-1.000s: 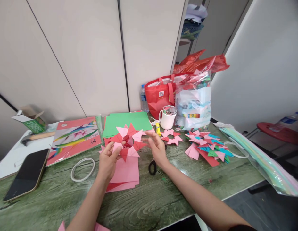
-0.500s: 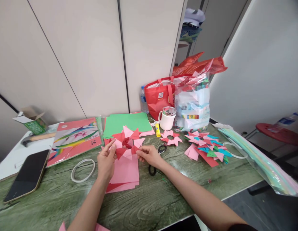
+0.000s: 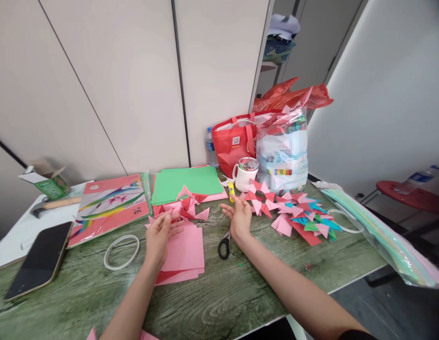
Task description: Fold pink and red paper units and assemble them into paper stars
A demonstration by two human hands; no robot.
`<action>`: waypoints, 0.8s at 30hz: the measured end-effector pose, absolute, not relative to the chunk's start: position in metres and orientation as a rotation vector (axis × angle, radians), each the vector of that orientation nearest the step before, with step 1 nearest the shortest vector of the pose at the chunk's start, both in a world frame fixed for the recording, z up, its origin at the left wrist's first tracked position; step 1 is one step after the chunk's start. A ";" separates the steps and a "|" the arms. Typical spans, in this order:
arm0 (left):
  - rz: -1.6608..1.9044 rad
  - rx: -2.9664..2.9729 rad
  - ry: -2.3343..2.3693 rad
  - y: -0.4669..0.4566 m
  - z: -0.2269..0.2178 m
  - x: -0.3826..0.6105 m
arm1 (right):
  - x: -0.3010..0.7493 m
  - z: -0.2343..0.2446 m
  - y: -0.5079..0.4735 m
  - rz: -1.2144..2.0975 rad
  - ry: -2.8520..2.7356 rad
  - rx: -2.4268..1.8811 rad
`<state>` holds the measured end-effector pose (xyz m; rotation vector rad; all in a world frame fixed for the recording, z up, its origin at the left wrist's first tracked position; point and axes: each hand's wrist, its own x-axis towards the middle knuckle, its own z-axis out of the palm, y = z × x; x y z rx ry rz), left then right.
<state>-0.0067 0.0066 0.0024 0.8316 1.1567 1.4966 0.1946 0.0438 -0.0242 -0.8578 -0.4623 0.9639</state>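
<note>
My right hand (image 3: 239,219) is just left of a red and pink folded-paper star ring (image 3: 268,206). Its fingers are apart, and the fingertips come close to the ring's left points; whether they touch cannot be made out. My left hand (image 3: 159,236) hovers with loosely stretched fingers at the near side of a heap of red and pink folded paper pieces (image 3: 191,208). Beneath these lies a stack of pink paper sheets (image 3: 186,248). Black-handled scissors (image 3: 224,248) rest under my right wrist, their blades partly hidden.
A yellow glue stick (image 3: 231,191) and a white mug (image 3: 246,174) stand behind my right hand. Folded multicolour stars (image 3: 311,215) lie to the right. Leftward are a tape roll (image 3: 121,252), a phone (image 3: 38,259) and a paper pack (image 3: 111,208). Green sheets (image 3: 186,182) lie at the back.
The star ring that both hands held in the middle has moved right, beside the other stars. My right hand has gone with it and opened; my left hand stays near the folded pieces.
</note>
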 end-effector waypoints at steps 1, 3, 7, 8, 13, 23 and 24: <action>1.493 0.828 1.166 0.007 0.001 -0.007 | 0.194 -0.026 0.044 1.016 -0.442 -0.883; 1.502 0.816 1.174 0.008 0.000 -0.008 | 0.194 -0.028 0.045 1.108 -0.424 -0.918; 1.516 0.819 1.167 0.008 0.000 -0.008 | 0.191 -0.028 0.043 1.216 -0.510 -0.918; 1.499 0.832 1.167 0.008 0.000 -0.007 | 0.190 -0.028 0.042 1.228 -0.586 -0.929; 1.385 0.947 1.203 0.007 -0.006 -0.005 | 0.182 -0.034 0.035 1.121 -1.082 -1.008; 1.462 0.992 1.197 0.009 -0.008 -0.007 | 0.177 -0.044 0.033 0.787 -1.489 -1.011; 1.437 1.005 1.208 0.008 -0.007 -0.007 | 0.178 -0.042 0.033 0.883 -1.400 -0.986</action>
